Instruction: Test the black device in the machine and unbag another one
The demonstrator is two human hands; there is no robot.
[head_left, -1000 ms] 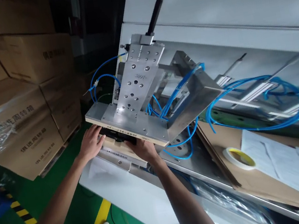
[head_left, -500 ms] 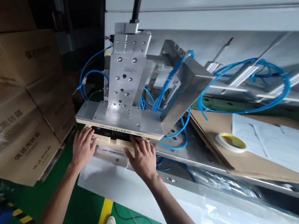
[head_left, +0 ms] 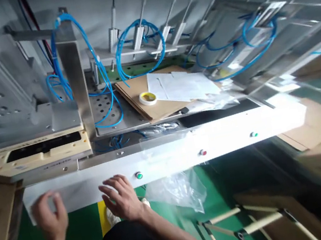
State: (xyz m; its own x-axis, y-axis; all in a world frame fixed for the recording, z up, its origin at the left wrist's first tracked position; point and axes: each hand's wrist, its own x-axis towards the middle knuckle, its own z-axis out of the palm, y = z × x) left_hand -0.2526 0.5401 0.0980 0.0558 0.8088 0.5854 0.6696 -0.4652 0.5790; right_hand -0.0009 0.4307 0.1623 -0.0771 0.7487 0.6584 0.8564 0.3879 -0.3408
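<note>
My left hand (head_left: 51, 217) hangs in front of the white front panel (head_left: 166, 154), blurred, its thumb apart from the curled fingers and nothing seen in it. My right hand (head_left: 122, 198) is raised to the right of it, fingers spread and holding nothing, nearest to a green push button (head_left: 139, 175). Above both hands sits a cream fixture block (head_left: 61, 154) with a long black part (head_left: 44, 146) lying in its recess. Neither hand touches the block. Over the block stands the metal press head (head_left: 63, 114).
A roll of tape (head_left: 147, 98) and white paper sheets (head_left: 179, 85) lie on cardboard (head_left: 134, 95) on the machine bed. Blue air hoses (head_left: 119, 61) loop above. Along the panel are a red button (head_left: 202, 152) and another green button (head_left: 254, 134). Clear plastic film (head_left: 179, 193) hangs below.
Both hands have come off the cream block and moved back towards me, below it. My view has swung to the right, showing the buttons and the far end of the machine.
</note>
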